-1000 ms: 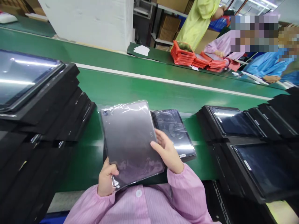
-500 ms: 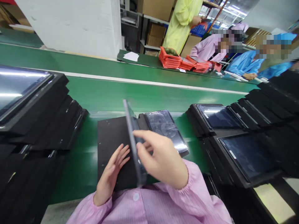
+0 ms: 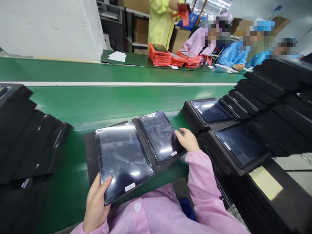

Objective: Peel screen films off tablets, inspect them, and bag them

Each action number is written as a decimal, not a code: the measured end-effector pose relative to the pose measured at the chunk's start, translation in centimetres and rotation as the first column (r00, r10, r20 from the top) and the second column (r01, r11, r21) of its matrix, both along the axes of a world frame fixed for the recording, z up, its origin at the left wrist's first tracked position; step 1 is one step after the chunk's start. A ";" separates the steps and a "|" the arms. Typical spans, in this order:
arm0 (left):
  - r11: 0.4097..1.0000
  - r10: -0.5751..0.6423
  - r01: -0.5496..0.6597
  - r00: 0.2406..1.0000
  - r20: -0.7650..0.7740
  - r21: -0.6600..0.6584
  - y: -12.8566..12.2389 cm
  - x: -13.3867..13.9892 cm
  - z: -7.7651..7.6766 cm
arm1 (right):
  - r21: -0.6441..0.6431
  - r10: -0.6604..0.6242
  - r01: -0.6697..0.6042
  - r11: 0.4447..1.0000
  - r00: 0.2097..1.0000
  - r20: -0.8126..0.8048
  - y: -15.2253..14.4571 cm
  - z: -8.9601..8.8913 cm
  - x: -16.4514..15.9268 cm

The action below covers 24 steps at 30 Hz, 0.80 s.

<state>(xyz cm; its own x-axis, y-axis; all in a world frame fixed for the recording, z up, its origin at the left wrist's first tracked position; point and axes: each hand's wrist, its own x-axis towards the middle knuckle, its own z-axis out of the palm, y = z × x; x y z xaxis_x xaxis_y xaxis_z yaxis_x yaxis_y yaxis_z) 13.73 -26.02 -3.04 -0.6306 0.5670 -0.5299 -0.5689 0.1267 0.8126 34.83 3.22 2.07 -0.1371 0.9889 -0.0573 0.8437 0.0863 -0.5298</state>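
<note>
My left hand (image 3: 97,201) grips the lower left corner of a tablet (image 3: 122,156), thumb on the glossy screen and the other fingers hidden beneath. This tablet is face up over a black foam sheet (image 3: 90,156) and has a small white label near its lower edge. Beside it on the right lies a second tablet (image 3: 158,136) in a black foam tray, also labelled. My right hand (image 3: 187,139) is at that tablet's right edge with its fingers apart; whether the fingertips touch it I cannot tell.
Tall stacks of black foam trays with tablets stand at the right (image 3: 243,146) and left (image 3: 36,143) on the green work surface (image 3: 102,100). Across it are red pouch stacks (image 3: 159,55), white papers (image 3: 117,56) and several people, one in a yellow gown (image 3: 158,26).
The tablet that was upright in my right hand now lies face up, held by my left hand. My right hand has let go and moved right to the second tablet. The view has shifted right.
</note>
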 end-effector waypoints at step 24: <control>0.957 0.062 -0.043 0.996 0.061 -0.286 -2.3 -6.3 4.3 | -0.606 -0.301 -0.410 0.682 0.597 -0.743 -5.8 -3.1 1.3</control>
<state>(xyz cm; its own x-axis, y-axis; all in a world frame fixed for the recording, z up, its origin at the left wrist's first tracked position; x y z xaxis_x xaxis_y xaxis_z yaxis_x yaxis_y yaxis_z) 7.47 -28.27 1.23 -0.6119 0.3539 -0.7074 -0.6342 0.3149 0.7061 36.14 -2.54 -1.01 -0.5273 0.6771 -0.5133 0.1034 -0.5485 -0.8297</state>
